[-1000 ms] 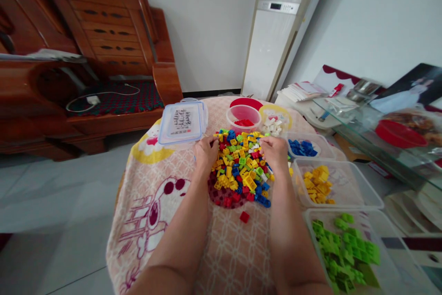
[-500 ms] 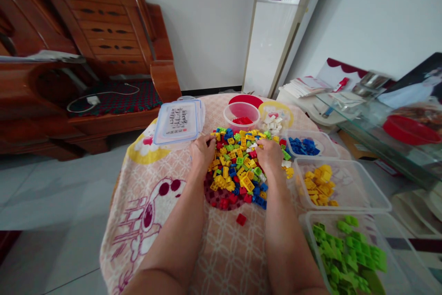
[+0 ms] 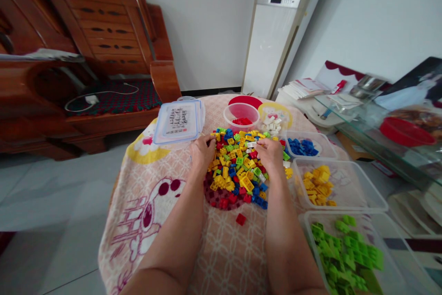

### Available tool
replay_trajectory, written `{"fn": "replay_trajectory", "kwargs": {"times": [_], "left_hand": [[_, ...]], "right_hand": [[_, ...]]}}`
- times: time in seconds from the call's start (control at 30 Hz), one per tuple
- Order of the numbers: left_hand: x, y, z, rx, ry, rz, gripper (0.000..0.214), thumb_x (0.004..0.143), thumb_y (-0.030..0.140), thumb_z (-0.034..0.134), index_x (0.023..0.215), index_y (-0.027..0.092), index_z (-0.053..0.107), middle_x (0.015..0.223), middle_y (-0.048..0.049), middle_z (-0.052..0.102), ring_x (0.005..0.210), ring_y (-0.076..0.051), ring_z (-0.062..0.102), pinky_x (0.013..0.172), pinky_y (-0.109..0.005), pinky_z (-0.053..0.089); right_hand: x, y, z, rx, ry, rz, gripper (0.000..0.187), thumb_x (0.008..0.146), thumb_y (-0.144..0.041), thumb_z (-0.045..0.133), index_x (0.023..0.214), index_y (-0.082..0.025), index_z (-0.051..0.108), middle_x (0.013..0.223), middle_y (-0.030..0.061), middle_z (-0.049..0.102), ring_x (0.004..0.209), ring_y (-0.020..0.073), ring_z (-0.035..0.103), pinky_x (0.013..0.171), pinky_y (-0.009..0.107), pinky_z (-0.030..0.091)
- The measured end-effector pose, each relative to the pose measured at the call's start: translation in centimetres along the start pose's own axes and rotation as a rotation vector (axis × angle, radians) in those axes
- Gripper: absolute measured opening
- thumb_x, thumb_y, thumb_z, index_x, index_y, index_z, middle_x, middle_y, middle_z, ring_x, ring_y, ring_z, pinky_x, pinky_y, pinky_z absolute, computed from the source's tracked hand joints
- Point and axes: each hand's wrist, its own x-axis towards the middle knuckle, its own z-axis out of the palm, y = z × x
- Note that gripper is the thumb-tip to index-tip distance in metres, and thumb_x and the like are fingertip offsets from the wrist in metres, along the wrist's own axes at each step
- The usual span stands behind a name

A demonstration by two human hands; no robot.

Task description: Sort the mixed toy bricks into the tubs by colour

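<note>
A heap of small plastic bricks [image 3: 238,166] in red, yellow, blue and green lies on a pink patterned cloth [image 3: 162,203] over a round table. My left hand [image 3: 203,151] rests at the heap's left edge, fingers curled down onto the bricks. My right hand [image 3: 270,154] sits on the heap's right side, fingers bent into the pile. What either hand holds is hidden. One red brick [image 3: 241,219] lies apart, nearer to me.
Clear tubs stand to the right: green bricks [image 3: 345,253], yellow bricks [image 3: 319,184], blue bricks [image 3: 302,146]. Behind the heap are a round tub of red bricks [image 3: 241,118], white bricks [image 3: 272,124] and a lidded box [image 3: 177,121]. A wooden bench [image 3: 86,65] stands left, a glass table [image 3: 380,120] right.
Both hands have stayed at the heap's two sides; the right hand shifted slightly over the bricks. The camera view moved a little.
</note>
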Motion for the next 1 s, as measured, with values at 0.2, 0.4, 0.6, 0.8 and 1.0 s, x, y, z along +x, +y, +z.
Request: {"fn": "replay_trajectory", "kwargs": {"times": [0.2, 0.4, 0.6, 0.8, 1.0], "left_hand": [[0.0, 0.1, -0.1, -0.001, -0.001, -0.007, 0.03, 0.09, 0.027, 0.056, 0.106, 0.021, 0.081, 0.107, -0.0065, 0.08, 0.093, -0.022, 0.072, 0.087, -0.03, 0.053], [-0.2, 0.3, -0.3, 0.003, -0.002, -0.009, 0.031, 0.09, 0.028, 0.056, 0.106, 0.021, 0.081, 0.106, -0.0066, 0.08, 0.093, -0.022, 0.072, 0.087, -0.03, 0.053], [-0.2, 0.4, -0.3, 0.006, -0.002, -0.018, 0.031, 0.09, 0.028, 0.056, 0.106, 0.021, 0.081, 0.104, -0.0065, 0.08, 0.092, -0.022, 0.072, 0.086, -0.029, 0.052], [-0.2, 0.6, -0.4, 0.02, -0.007, -0.015, 0.031, 0.09, 0.027, 0.055, 0.106, 0.022, 0.081, 0.106, -0.0066, 0.08, 0.093, -0.022, 0.072, 0.086, -0.029, 0.052], [-0.2, 0.3, -0.2, 0.007, -0.004, 0.0, 0.033, 0.09, 0.028, 0.054, 0.109, 0.021, 0.08, 0.106, -0.0069, 0.08, 0.091, -0.021, 0.072, 0.084, -0.028, 0.052]], "right_hand": [[-0.3, -0.5, -0.1, 0.392, 0.021, 0.113, 0.038, 0.072, -0.043, 0.066, 0.095, -0.013, 0.075, 0.065, 0.0036, 0.072, 0.05, 0.018, 0.065, 0.043, 0.024, 0.048], [0.0, -0.5, -0.5, 0.607, 0.145, 0.145, 0.03, 0.062, -0.041, 0.073, 0.078, -0.016, 0.069, 0.056, -0.0001, 0.068, 0.046, 0.0164, 0.064, 0.036, 0.021, 0.044], [0.2, -0.1, -0.8, 0.718, 0.26, 0.167, 0.029, 0.059, -0.039, 0.075, 0.076, -0.017, 0.066, 0.055, -0.0013, 0.067, 0.045, 0.0175, 0.065, 0.035, 0.022, 0.045], [1.1, 0.3, -0.2, 0.863, 0.444, 0.163, 0.03, 0.062, -0.038, 0.075, 0.081, -0.018, 0.061, 0.062, 0.0002, 0.069, 0.056, 0.0209, 0.071, 0.05, 0.03, 0.06], [2.2, 0.6, -0.1, 1.01, 0.514, 0.111, 0.037, 0.061, -0.033, 0.078, 0.091, -0.016, 0.063, 0.081, 0.0036, 0.075, 0.078, 0.0201, 0.077, 0.073, 0.034, 0.065]]}}
